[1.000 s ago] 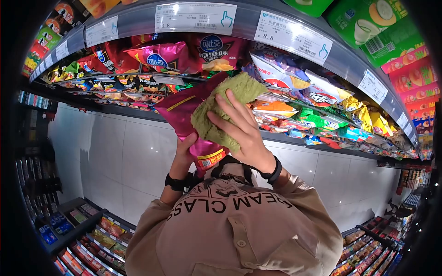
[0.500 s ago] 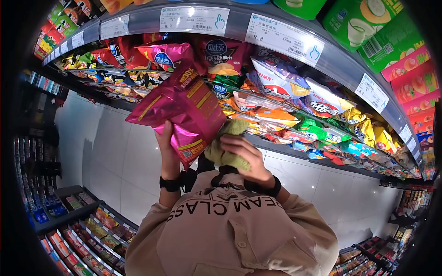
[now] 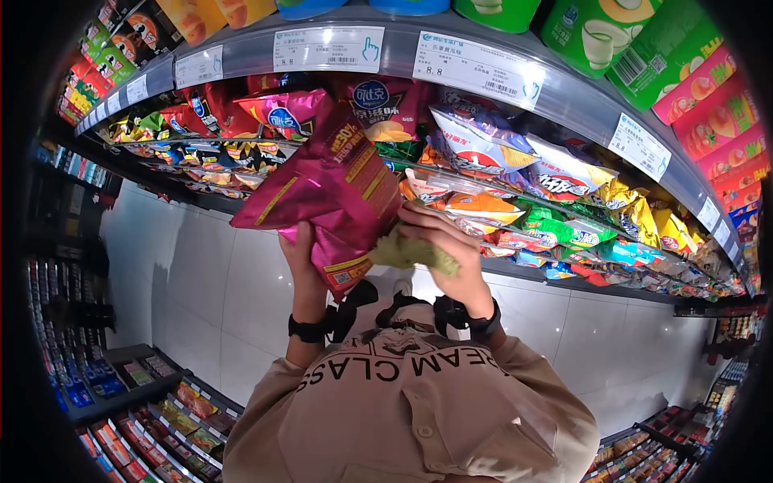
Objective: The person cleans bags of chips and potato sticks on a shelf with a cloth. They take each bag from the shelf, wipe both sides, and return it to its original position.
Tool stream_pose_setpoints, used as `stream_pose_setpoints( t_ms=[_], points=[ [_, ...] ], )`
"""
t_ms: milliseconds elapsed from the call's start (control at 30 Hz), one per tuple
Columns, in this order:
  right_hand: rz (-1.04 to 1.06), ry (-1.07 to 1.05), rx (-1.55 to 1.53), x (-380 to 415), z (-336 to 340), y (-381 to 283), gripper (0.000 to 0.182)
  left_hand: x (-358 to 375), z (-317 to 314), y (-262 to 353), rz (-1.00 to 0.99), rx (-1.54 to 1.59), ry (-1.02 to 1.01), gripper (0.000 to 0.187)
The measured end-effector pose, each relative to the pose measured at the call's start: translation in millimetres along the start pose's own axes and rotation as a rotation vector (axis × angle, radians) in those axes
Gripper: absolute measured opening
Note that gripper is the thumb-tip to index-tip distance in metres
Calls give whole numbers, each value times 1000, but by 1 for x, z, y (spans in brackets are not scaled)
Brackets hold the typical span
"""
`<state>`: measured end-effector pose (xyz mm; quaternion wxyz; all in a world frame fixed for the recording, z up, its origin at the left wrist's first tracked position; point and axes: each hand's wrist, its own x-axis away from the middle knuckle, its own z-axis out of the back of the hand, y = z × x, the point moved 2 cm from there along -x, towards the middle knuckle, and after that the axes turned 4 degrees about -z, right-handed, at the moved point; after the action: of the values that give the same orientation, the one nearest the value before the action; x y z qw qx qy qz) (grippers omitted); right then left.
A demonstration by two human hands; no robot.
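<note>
A shiny magenta snack bag (image 3: pixel 334 189) is held up in front of the shelf, tilted, with yellow strips of print on it. My left hand (image 3: pixel 302 262) grips its lower left part, the fingers partly hidden behind the bag. In my right hand (image 3: pixel 447 249) is a crumpled yellow-green cloth (image 3: pixel 415 251), which lies against the bag's lower right edge. My right fingers are bent over the cloth and reach the side of the bag.
Shelves of snack bags (image 3: pixel 483 149) curve across in front, under a shelf edge with price labels (image 3: pixel 479 68). Green canisters (image 3: pixel 596 36) stand above on the right. Low racks of packets (image 3: pixel 153 435) are behind at the lower left. A pale tiled floor (image 3: pixel 201 282) lies below.
My right hand and the cloth have shifted a little to the right, the fingers now closer to the bag's right side. The bag has turned slightly in my left hand.
</note>
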<state>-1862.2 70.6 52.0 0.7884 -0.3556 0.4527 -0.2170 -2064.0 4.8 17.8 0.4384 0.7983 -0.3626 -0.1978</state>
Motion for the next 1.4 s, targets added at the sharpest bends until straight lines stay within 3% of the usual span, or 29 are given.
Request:
stream_pose_setpoints(
  t_ms=[33,133,200,267,300,333,367,433,500,533,600,667,733,767,800,867,900,933,1000,1033,1067,1100,1133,1200,1267,1333,1400],
  points=[
    [0,-3,0,3,0,-1,33,-2,1,4,10,37,-43,47],
    [-66,662,-249,7,13,-14,33,12,0,3,79,10,-144,45],
    [179,364,52,-16,21,-26,35,18,11,-8,111,-72,-254,43],
    [304,142,72,-18,0,-41,37,10,11,-15,224,49,-113,40],
    [313,151,79,-13,2,-43,37,-9,34,-21,174,-38,-222,37],
    [320,-4,92,-7,1,-41,37,1,-6,13,238,157,-218,36],
    [328,-160,108,-5,-1,-37,37,-4,-10,25,200,137,-229,36],
    [256,-158,71,0,-7,-33,38,-8,-6,37,179,107,-229,36],
    [141,-122,3,5,-17,-23,41,-12,-5,43,-25,-25,-177,38],
    [142,-119,8,5,-21,-23,41,-7,-7,38,-25,-23,-183,38],
    [10,14,-178,4,-27,-21,39,10,-6,18,-49,-162,-286,44],
    [37,6,-121,8,-24,-12,47,17,-9,-1,-268,-160,-614,64],
    [-100,110,-547,13,-22,-1,64,19,-20,-1,-390,-345,-682,76],
    [-161,99,-603,15,-17,0,78,18,-38,4,-539,-468,-798,65],
    [-553,113,-892,23,-17,3,89,18,-60,13,-690,-592,-912,54],
    [-477,135,-791,21,-12,16,99,15,-61,0,-752,-700,-891,43],
    [-542,94,-579,21,-9,24,104,13,-64,-5,-880,-792,-867,40],
    [-534,65,-659,18,-10,27,98,11,-67,-7,-1006,-884,-839,38],
    [-462,132,-730,7,-9,38,87,3,-73,-11,-1026,-925,-873,44],
    [-405,212,-722,-2,-9,40,76,-4,-74,-22,-1060,-910,-837,49],
    [-428,138,-648,-14,-1,40,69,-11,-75,-32,-1091,-893,-800,56],
    [-406,137,-724,-30,5,43,62,-19,-78,-40,-1083,-908,-764,68],
    [-383,139,-801,-44,8,47,55,-28,-83,-49,-1191,-903,-700,69],
    [-479,229,-1098,-67,8,62,41,-37,-90,-57,-1347,-1224,-608,70],
    [-362,171,-878,-89,6,98,30,-50,-99,-62,-1162,-1380,-579,73],
    [-392,41,-343,-102,9,118,35,-71,-92,-82,-1159,-1328,-562,71],
    [-399,26,-221,-108,12,123,39,-82,-90,-87,-1152,-1372,-560,69]
  ],
)
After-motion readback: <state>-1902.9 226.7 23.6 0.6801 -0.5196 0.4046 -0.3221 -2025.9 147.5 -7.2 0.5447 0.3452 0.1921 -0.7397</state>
